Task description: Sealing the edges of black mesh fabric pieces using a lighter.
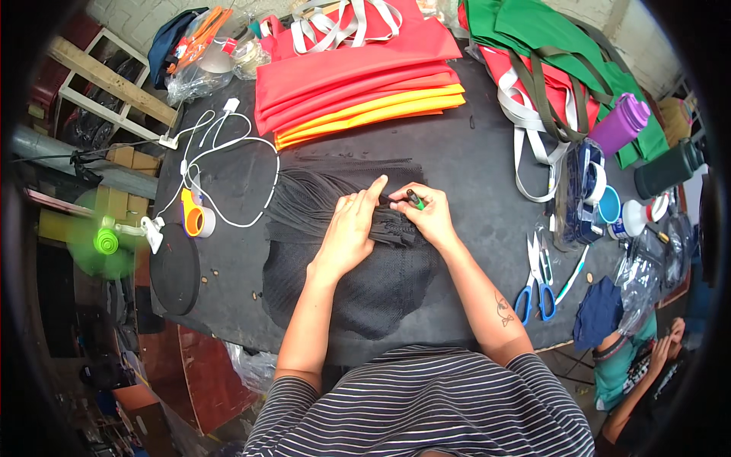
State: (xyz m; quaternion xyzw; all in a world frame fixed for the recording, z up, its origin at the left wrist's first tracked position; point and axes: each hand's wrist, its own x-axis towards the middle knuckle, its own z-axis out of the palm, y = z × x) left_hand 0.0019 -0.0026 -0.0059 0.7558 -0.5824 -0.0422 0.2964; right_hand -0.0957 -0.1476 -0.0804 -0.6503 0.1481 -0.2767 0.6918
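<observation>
Head view: at the frame's centre, the right hand [428, 219] has its fingers wrapped round a green-and-black pen [416, 200] — the left hand [347, 234] lies over black straps [308, 194], its grip unclear — with black mesh fabric [343, 293] below, on the tabletop [480, 175].

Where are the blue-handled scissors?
Head view: the scissors lie on the black table, right side, between the right forearm and the slim white-and-teal tool.

Left hand [352, 227] extended, right hand [432, 216] bent, pinching
</observation>
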